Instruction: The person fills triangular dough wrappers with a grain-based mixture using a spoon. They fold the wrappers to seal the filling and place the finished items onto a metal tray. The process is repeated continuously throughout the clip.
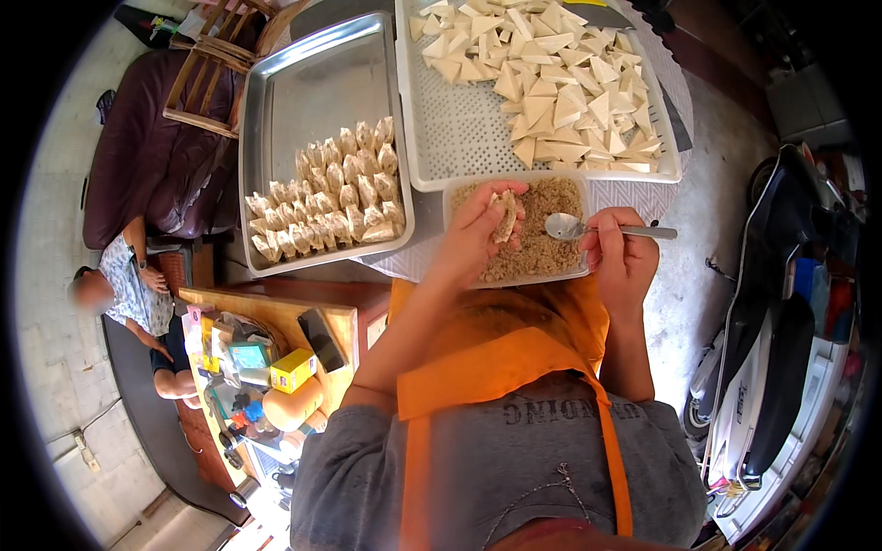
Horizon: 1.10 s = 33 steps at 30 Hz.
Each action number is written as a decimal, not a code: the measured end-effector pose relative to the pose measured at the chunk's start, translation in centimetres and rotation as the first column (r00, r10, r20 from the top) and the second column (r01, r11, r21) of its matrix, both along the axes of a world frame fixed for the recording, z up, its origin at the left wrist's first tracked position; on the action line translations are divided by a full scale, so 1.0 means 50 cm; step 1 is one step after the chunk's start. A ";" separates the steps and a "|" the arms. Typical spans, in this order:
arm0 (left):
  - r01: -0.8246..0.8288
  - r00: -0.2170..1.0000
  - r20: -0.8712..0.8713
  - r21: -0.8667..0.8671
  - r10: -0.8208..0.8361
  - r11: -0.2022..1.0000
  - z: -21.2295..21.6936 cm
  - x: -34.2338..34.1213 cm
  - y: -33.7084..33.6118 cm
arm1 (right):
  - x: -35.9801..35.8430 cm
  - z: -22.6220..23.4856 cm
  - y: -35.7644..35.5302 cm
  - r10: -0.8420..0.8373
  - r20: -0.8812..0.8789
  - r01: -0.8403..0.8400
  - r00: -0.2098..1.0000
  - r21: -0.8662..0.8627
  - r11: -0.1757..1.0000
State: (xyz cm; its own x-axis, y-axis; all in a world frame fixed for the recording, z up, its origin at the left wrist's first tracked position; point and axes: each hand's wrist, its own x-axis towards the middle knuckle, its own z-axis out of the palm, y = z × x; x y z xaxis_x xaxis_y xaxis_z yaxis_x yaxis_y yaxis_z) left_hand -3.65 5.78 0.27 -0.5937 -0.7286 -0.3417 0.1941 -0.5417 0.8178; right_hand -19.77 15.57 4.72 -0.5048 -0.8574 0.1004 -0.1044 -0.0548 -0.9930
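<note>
My left hand (471,228) grips a stuffed tofu triangle (504,219), its opening packed with crumbly filling, above a white plastic tub (448,209). Light brown minced filling (537,262) covers the tub's floor. Over the tub's right side, my right hand (621,246) pinches a metal spoon (565,227) by its handle; the spoon's bowl points left toward the tofu piece and looks nearly bare. Beyond the tub, a white perforated tray (452,124) carries a heap of pale tofu triangles (560,87). Rows of filled pieces (326,188) stand in the metal tray (312,92) at the left.
A wooden table (276,310) at the lower left holds a phone (322,339), a yellow box (293,370) and clutter. Farther left another person (147,285) sits. A motor scooter (753,367) stands at the right. A wooden stool (209,78) is at the upper left.
</note>
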 end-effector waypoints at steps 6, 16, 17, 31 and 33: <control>0.113 0.990 -0.094 0.041 -0.108 0.993 -0.027 0.014 0.004 | -0.009 -0.036 0.007 0.007 0.163 -0.008 0.987 0.008 1.000; 0.005 0.999 -0.049 0.106 0.001 0.994 -0.018 -0.007 0.010 | 0.048 -0.037 -0.025 0.046 0.181 -0.034 0.982 -0.068 0.997; -0.012 0.999 -0.032 0.093 0.015 0.996 -0.015 -0.010 0.012 | 0.052 -0.041 -0.032 0.084 0.057 -0.082 0.995 -0.038 0.996; 0.049 0.999 0.024 -0.108 -0.047 0.993 -0.040 0.009 -0.002 | 0.069 -0.048 -0.038 0.195 -0.043 -0.190 0.980 0.096 0.977; 0.007 1.000 0.013 -0.141 -0.005 0.990 -0.055 0.006 -0.002 | 0.066 -0.055 -0.038 0.285 -0.136 -0.267 0.949 0.135 0.954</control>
State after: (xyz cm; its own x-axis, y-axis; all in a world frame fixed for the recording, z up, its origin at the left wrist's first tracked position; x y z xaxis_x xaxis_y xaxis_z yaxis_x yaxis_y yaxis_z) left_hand -3.33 5.70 -2.47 -0.5948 -0.7663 -0.2431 0.1803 -0.4218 0.8886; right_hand -16.45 13.67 1.99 -0.2332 -0.9711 0.0517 -0.2511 0.0088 -0.9679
